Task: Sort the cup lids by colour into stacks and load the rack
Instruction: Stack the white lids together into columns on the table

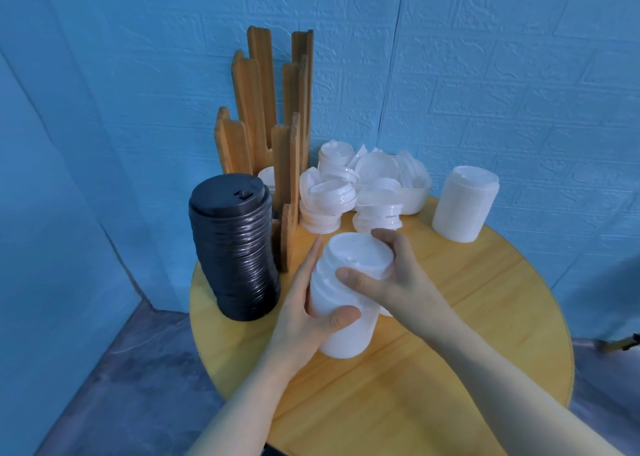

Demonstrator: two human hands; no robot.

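A stack of white lids [349, 331] stands in the middle of the round table. My left hand [304, 303] grips its left side, thumb across the front. My right hand [388, 275] holds the upper lids from the right, thumb on the front and fingers over the far rim. A tall stack of black lids [235, 251] leans at the left. The wooden rack [266, 119] rises behind it; a white lid shows at its base. Loose white lids [360, 185] lie in a heap at the back. Another neat white stack [464, 209] stands at the far right.
The yellow wooden table [450, 369] is small and round, with its edge close on every side. A blue textured wall stands right behind the rack and the heap. Grey floor shows at the lower left and right.
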